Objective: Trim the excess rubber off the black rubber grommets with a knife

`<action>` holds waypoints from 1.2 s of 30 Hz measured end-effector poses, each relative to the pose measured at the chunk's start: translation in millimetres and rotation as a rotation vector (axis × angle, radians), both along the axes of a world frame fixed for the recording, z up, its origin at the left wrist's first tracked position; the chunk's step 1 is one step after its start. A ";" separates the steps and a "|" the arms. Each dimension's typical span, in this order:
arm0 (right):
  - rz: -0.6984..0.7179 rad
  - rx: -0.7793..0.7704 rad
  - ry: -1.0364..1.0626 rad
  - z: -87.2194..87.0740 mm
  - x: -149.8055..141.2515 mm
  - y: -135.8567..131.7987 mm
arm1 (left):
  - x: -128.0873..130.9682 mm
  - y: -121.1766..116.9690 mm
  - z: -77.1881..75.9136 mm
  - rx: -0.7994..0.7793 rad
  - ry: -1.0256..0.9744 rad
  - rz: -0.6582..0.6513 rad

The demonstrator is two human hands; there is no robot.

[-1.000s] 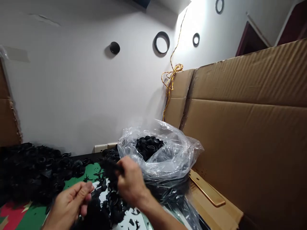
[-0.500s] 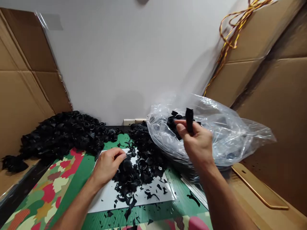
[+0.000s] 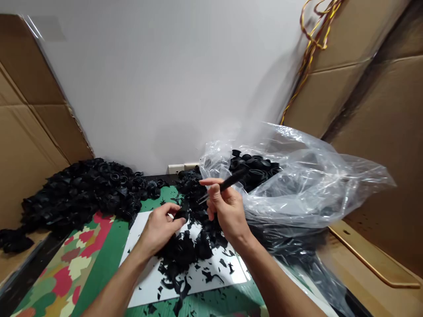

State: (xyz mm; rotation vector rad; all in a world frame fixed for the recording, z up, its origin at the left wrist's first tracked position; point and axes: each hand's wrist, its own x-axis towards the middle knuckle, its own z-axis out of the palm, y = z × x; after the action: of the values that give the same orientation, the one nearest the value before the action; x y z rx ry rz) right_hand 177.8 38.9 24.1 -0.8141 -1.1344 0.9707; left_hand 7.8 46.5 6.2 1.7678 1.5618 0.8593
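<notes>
My left hand (image 3: 161, 226) is pinched on a black rubber part (image 3: 182, 213) above the white sheet, its shape partly hidden by the fingers. Just right of it, my right hand (image 3: 228, 211) grips a slim black-handled tool (image 3: 234, 178). Thin metal prongs at the tool's end point left, towards the part. Below both hands, a loose heap of black rubber parts and torn scraps (image 3: 185, 255) covers much of the white sheet (image 3: 142, 281). A clear plastic bag (image 3: 304, 189) behind my right hand lies open, with round ribbed black parts (image 3: 256, 169) inside.
A large pile of black rubber pieces (image 3: 89, 189) stands at the left. Cardboard walls (image 3: 36, 127) rise on both sides. Yellow-brown twisted cord (image 3: 309, 57) hangs at upper right. A flat tan panel (image 3: 373, 259) lies at lower right. The green tabletop (image 3: 105, 255) has a camouflage-patterned strip (image 3: 62, 273).
My right hand has moved left and down from in front of the bag to beside my left hand, tilting the tool. My left hand has shifted slightly right and now pinches a black part.
</notes>
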 end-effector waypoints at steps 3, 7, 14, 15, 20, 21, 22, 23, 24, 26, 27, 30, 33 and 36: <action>0.032 -0.056 0.138 -10.2 -9.0 -2.8 | -16.4 -10.3 8.6 -0.225 -0.499 0.059; 0.130 -0.073 0.130 -24.4 -24.2 -11.0 | -20.4 -24.9 5.3 -0.369 -0.905 0.121; 0.117 -0.116 0.087 -35.2 -36.3 -16.4 | -18.6 -31.3 -9.2 -0.351 -0.999 0.091; 0.112 -0.132 0.074 -35.4 -36.9 -16.1 | -18.5 -31.9 -9.9 -0.353 -0.997 0.084; 0.100 -0.161 0.026 -36.1 -38.8 -15.1 | -15.9 -35.3 -13.9 -0.300 -0.957 0.086; 0.102 -0.161 0.018 -36.0 -39.2 -15.2 | -15.0 -35.7 -15.0 -0.275 -0.935 0.112; 0.106 -0.160 0.007 -35.9 -39.9 -15.5 | -14.0 -35.9 -16.0 -0.250 -0.915 0.140; 0.107 -0.159 -0.006 -35.8 -40.8 -16.0 | -13.1 -36.0 -17.0 -0.230 -0.900 0.165; 0.108 -0.158 -0.023 -35.8 -42.1 -16.9 | -12.2 -35.9 -17.9 -0.216 -0.891 0.181; 0.097 -0.136 -0.073 -36.5 -45.5 -19.4 | -10.5 -35.7 -19.5 -0.197 -0.886 0.207; 0.080 -0.105 -0.111 -37.3 -47.3 -20.8 | -9.9 -35.6 -20.1 -0.186 -0.884 0.227; 0.007 0.112 -0.304 -41.5 -48.7 -21.4 | -10.0 -36.3 -21.4 -0.141 -0.872 0.291; -0.107 0.314 -0.535 -47.3 -37.7 -10.4 | -13.6 -38.4 -20.8 -0.166 -0.883 0.267; -0.305 0.219 -0.576 -52.9 -18.4 7.4 | -18.2 -39.2 -18.8 -0.213 -0.910 0.231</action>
State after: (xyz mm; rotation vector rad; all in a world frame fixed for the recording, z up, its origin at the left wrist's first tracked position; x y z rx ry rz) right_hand 159.4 46.3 -28.9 -1.0832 -1.5185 0.3497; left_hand -10.3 7.2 -12.6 0.8312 1.1667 1.3053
